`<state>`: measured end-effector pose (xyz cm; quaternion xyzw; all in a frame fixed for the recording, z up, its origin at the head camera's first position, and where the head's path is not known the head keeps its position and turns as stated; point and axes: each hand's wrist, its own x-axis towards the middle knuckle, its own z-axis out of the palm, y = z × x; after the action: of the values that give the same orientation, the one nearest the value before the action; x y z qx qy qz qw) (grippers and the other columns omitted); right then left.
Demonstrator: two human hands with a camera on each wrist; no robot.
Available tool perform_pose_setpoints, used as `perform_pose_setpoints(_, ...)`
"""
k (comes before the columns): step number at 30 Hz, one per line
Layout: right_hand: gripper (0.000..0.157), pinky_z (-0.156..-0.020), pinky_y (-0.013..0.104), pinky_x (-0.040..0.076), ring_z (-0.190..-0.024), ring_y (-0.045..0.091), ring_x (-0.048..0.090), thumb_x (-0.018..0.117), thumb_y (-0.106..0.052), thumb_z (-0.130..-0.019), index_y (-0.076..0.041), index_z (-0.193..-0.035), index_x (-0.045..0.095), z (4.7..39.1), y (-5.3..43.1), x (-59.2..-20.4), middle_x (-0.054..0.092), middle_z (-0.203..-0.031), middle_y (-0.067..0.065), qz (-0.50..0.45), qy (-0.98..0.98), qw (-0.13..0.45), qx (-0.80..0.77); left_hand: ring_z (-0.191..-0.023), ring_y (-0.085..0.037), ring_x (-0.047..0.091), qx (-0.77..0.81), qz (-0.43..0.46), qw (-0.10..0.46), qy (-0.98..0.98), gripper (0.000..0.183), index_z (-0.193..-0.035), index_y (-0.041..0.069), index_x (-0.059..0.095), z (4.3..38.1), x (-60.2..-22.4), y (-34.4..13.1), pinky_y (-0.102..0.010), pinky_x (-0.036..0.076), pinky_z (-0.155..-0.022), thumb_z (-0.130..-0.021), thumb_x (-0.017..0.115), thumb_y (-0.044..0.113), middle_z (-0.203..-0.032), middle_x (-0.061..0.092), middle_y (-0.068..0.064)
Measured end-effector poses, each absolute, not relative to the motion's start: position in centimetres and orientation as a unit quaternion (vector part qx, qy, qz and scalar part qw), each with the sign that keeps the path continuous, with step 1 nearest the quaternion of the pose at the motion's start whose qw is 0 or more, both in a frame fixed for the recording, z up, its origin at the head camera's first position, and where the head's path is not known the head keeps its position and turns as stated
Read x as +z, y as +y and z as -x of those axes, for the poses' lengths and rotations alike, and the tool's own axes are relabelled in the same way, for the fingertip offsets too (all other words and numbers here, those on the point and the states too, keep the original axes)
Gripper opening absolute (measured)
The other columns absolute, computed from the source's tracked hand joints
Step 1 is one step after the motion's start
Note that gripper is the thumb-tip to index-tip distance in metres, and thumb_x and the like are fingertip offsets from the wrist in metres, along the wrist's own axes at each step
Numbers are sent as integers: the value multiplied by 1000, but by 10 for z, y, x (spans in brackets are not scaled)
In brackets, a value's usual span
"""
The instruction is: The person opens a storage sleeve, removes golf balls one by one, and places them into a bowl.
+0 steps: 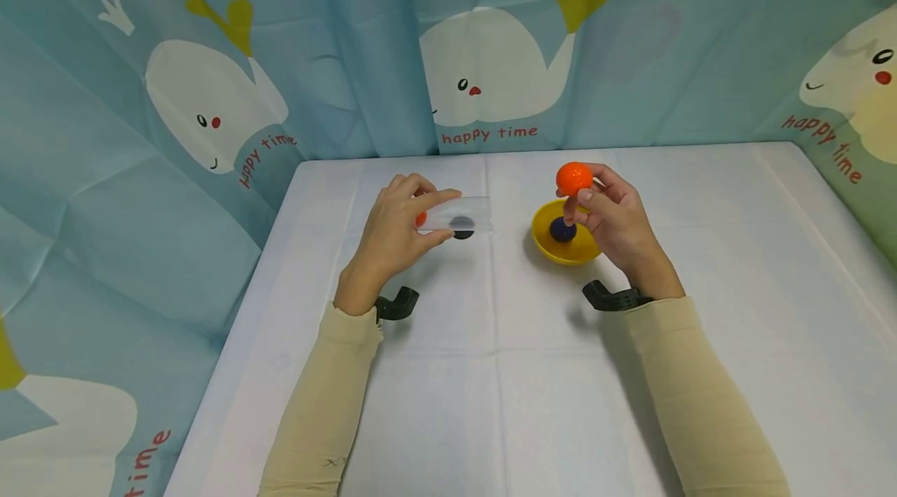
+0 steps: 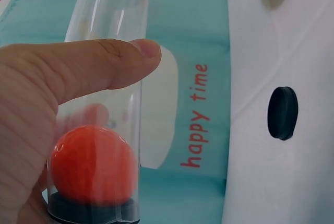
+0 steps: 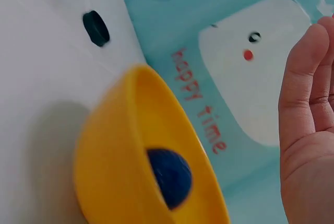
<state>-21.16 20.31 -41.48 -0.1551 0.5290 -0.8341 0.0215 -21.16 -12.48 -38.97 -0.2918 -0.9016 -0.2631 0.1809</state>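
My left hand (image 1: 392, 232) grips a clear tube (image 1: 478, 209) between thumb and fingers, held over the table. Inside it, a red-orange ball (image 2: 94, 165) rests at the closed end, against a black end cap (image 2: 91, 211). The tube's other end shows no cap in the head view. My right hand (image 1: 620, 223) pinches a bright orange ball (image 1: 574, 178) between thumb and fingertips, above the far side of a yellow bowl (image 1: 566, 257). A dark blue ball (image 1: 561, 230) lies in that bowl. The orange ball is almost wholly outside the right wrist view.
A loose black cap (image 2: 283, 113) lies on the white tablecloth (image 1: 448, 403), partly behind the tube in the head view. Blue curtains (image 1: 357, 45) with whale prints hang along the table's back and left edges. Each wrist wears a black strap mount (image 1: 398, 304).
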Motion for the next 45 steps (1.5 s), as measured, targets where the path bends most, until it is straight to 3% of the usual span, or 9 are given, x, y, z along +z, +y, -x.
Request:
perform_pose_setpoints(13, 24, -72, 24, 59, -74, 19, 64, 60, 4, -99, -3, -122, 61, 216, 235, -417, 74, -101, 9, 118, 531, -24, -839, -101, -27, 55, -273, 293, 180, -898, 53, -125, 22, 75, 211, -390, -125, -43, 44, -85, -75, 93, 19, -103, 64, -6)
perform_pose_setpoints(24, 29, -75, 23, 60, -76, 18, 67, 64, 5, -96, -5, -123, 62, 218, 246, -421, 73, -105, 6, 103, 562, -10, -821, -100, -27, 55, -275, 292, 177, -899, 54, -126, 21, 75, 212, -390, -125, -43, 45, -84, -75, 93, 19, -103, 64, -6)
perform_pose_setpoints(32, 37, -71, 19, 55, -91, 15, 61, 68, 4, -93, -9, -127, 59, 216, 263, -423, 68, -116, 1, 86, 698, -6, -711, -100, -27, 55, -273, 290, 169, -902, 52, -125, 21, 75, 211, -389, -125, -44, 45, -85, -76, 92, 21, -104, 64, -6)
perform_pose_setpoints(37, 38, -78, 20, 51, -103, 17, 58, 72, -2, -93, -12, -127, 59, 214, 271, -425, 66, -118, -6, 85, 761, -1, -644, -100, -26, 55, -274, 289, 167, -902, 52, -126, 21, 75, 211, -389, -124, -43, 45, -85, -76, 92, 21, -104, 64, -6)
perform_pose_setpoints(45, 37, -83, 22, 49, -99, 19, 57, 73, 0, -91, -4, -126, 60, 218, 278, -435, 68, -114, -9, 108, 792, 1, -601, -100, -26, 55, -272, 289, 161, -904, 53, -126, 22, 74, 211, -390, -123, -44, 45, -86, -76, 92, 21, -104, 64, -6)
